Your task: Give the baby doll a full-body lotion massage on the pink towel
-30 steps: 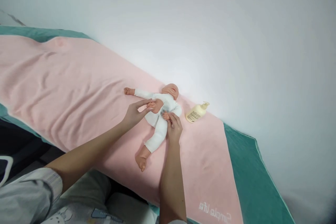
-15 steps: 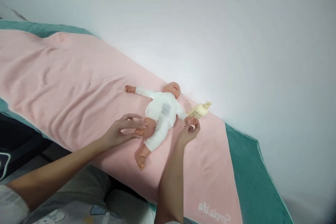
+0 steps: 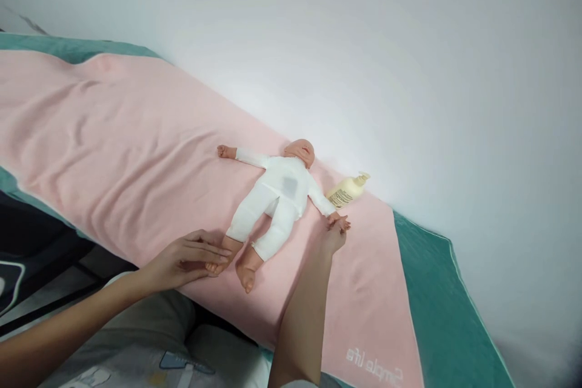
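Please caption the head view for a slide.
Left hand and right hand touch a white-suited plastic baby doll on pink fabric.

A white-bodied doll shows a grey patch against pink cloth with white lettering, teal fabric, a pale-yellow bottle and a greyish-white wall

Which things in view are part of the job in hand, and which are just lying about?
In hand:
- Doll: left hand at one foot, right hand holding one of its hands
- Pink cloth, under the doll

Apparently lying about:
- Pump bottle, untouched beside the doll
- Green cloth, showing beyond the pink
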Motion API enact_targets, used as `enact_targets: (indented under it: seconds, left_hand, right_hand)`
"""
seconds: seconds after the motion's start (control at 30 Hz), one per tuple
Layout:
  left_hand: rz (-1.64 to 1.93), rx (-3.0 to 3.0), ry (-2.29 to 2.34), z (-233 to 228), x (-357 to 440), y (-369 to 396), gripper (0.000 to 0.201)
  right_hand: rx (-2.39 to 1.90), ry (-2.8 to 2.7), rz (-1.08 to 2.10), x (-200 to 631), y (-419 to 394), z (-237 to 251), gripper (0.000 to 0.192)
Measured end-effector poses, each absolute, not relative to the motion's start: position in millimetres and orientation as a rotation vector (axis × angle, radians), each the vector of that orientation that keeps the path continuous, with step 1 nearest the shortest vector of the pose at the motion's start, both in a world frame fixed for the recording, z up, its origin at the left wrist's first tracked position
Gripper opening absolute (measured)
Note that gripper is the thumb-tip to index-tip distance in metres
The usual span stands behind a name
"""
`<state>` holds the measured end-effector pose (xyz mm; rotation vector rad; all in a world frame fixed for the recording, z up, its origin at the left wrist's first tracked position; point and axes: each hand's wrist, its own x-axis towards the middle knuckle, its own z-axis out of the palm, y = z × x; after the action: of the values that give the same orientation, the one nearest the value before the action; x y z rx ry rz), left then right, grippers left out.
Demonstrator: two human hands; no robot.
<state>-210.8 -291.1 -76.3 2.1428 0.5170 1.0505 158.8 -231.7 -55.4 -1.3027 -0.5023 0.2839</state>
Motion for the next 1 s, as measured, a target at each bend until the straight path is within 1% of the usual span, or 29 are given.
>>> enact_targets:
  seconds: [0.23, 0.37, 0.43, 0.53, 0.63, 0.83, 1.0]
  left_hand:
    - [1.234, 2.167, 0.439, -61.1, -203.3, -278.3, 0.039]
    - [1.314, 2.073, 0.528, -46.3, -197.7, -265.2, 0.033]
    - [1.326, 2.020, 0.568, -37.6, -192.5, -257.4, 0.029]
    - [1.350, 1.963, 0.611, -24.9, -181.1, -244.2, 0.028]
    - [1.362, 1.935, 0.693, -13.9, -167.4, -229.0, 0.028]
    - [1.375, 1.869, 0.873, 2.7, -140.2, -199.7, 0.035]
    - [1.307, 1.800, 0.891, 9.7, -120.1, -183.9, 0.035]
  right_hand:
    - [-1.293, -0.388, 0.215, 140.8, -235.1, -39.9, 0.042]
    - [-1.291, -0.453, 0.155, 124.9, -238.6, -26.5, 0.050]
    - [-1.287, -0.500, 0.135, 117.4, -238.9, -22.6, 0.050]
    - [-1.296, -0.673, 0.103, 109.0, -236.7, -24.2, 0.049]
    - [-1.289, -0.919, -0.002, 105.2, -231.9, -33.2, 0.045]
    - [-1.246, -1.432, -0.179, 105.4, -225.2, -46.3, 0.031]
    - [-1.248, -1.644, -0.234, 105.7, -223.9, -47.7, 0.031]
